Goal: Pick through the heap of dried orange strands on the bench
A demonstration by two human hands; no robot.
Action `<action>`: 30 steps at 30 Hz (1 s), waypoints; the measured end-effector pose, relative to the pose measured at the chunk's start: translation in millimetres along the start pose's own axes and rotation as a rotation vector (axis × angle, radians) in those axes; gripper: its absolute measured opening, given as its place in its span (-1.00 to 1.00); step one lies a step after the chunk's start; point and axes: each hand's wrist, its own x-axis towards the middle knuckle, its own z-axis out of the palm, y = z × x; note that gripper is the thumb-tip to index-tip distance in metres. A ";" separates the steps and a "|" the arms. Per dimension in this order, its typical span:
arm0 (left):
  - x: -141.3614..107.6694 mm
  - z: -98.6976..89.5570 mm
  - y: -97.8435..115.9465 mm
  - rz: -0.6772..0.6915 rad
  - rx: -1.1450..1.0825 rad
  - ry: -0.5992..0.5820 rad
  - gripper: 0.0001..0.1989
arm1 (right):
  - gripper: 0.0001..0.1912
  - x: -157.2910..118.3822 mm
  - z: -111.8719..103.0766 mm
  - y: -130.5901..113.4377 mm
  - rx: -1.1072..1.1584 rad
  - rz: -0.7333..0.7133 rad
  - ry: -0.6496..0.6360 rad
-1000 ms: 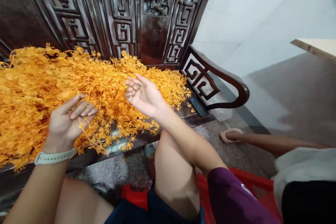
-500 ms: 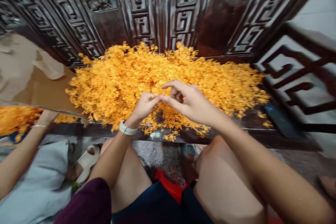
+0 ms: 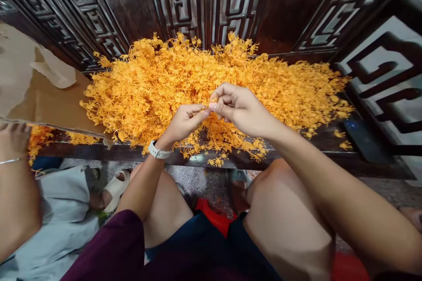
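A large heap of orange plastic flower sprigs (image 3: 148,83) lies on the dark wooden bench (image 3: 286,158). Just over its front part, my left hand (image 3: 186,123), with a white watch band on the wrist, pinches a small orange flower piece (image 3: 205,107) between thumb and forefinger. From the other side, my right hand (image 3: 244,107) has its thumb and curled fingers closed on the same piece. The fingertips of both hands nearly meet and cover most of it.
On the left a cardboard sheet (image 3: 62,105) leans beside the heap, with a co-worker's hand (image 3: 15,138) by its lower edge. A dark phone-like object (image 3: 361,136) lies on the bench at right. Carved wooden panels (image 3: 204,4) rise behind.
My right fingers, spread apart before, are now closed at the orange piece. The co-worker's hand has moved left and up to the cardboard. My view has shifted slightly.
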 end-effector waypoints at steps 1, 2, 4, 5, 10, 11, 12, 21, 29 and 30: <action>0.2 -0.7 -1.0 0.003 0.005 0.015 -0.73 | -0.84 0.9 0.5 1.0 0.042 0.020 -0.005; 0.1 -0.9 -1.8 0.002 0.009 0.056 -0.73 | -0.83 1.6 0.9 1.8 0.061 0.035 -0.008; -0.5 0.0 -2.8 0.006 0.026 0.184 -0.58 | -0.83 2.5 1.3 3.3 0.053 0.052 -0.008; -0.9 0.9 -3.1 0.021 0.042 0.246 -0.54 | -0.82 2.9 1.3 4.1 0.044 0.057 -0.013; -0.7 3.9 -5.8 0.053 0.016 0.313 -0.63 | -0.80 2.8 3.3 4.7 0.061 0.038 -0.114; -0.1 3.7 -6.9 0.023 -0.029 0.307 -0.60 | -0.80 2.1 4.6 3.2 0.056 0.027 -0.130; 0.6 3.2 -8.2 -0.016 -0.074 0.311 -0.57 | -0.79 1.2 6.2 1.1 0.046 0.016 -0.151; 6.1 0.4 -3.5 -0.238 -0.315 0.389 -0.81 | -0.78 -1.7 12.8 -6.9 0.058 -0.056 -0.329; 7.0 0.5 -4.8 -0.334 -0.556 0.345 -0.90 | -0.81 -3.2 9.9 -15.9 0.124 -0.064 -0.432; 7.7 -8.0 -9.7 -0.351 -0.598 0.365 -0.87 | -0.83 -8.2 11.7 -22.7 0.139 -0.062 -0.519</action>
